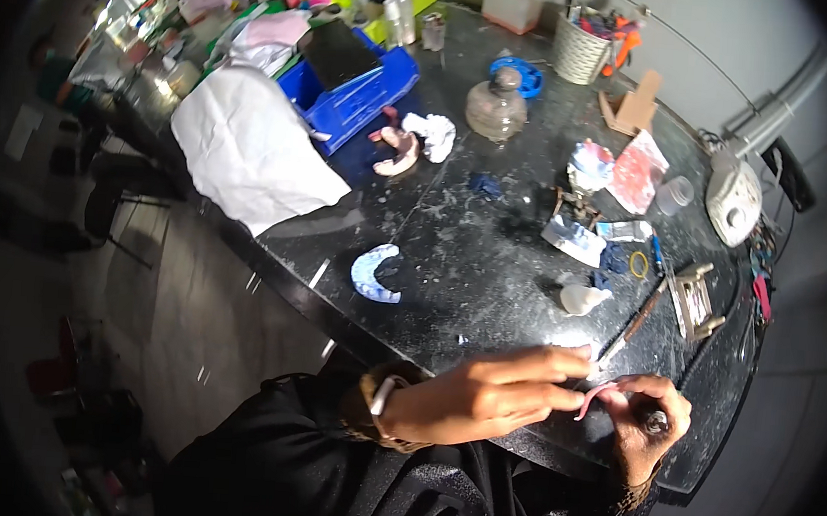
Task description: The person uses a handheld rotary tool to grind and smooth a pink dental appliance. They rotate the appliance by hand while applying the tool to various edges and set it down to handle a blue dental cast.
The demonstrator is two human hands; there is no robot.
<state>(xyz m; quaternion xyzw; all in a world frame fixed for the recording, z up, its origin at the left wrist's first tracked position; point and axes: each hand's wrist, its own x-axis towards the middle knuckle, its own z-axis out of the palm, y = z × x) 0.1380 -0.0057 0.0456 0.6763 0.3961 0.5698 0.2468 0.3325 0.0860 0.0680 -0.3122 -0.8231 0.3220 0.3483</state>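
Observation:
My left hand (500,391) reaches in from the left, its fingers stretched forward and a fingertip against a thin pink curved piece (598,396), like a denture plate seen edge-on. The left thumb is hidden, but the piece appears pinched there. Curled around a dark round-ended handle (655,422) is my right hand (646,430), its thumb and index finger touching the same pink piece. The tool's working end is hidden. Beyond the hands, a slim tool with a brown handle (641,317) lies on the black table, near a small white cup-like piece (583,299).
A blue arch-shaped piece (374,274) and a white cloth (253,156) lie left. Farther back are a blue bin (347,110), a glass spirit lamp (497,110) and a pen basket (578,54). At right are a metal frame (694,302) and a white control box (734,199).

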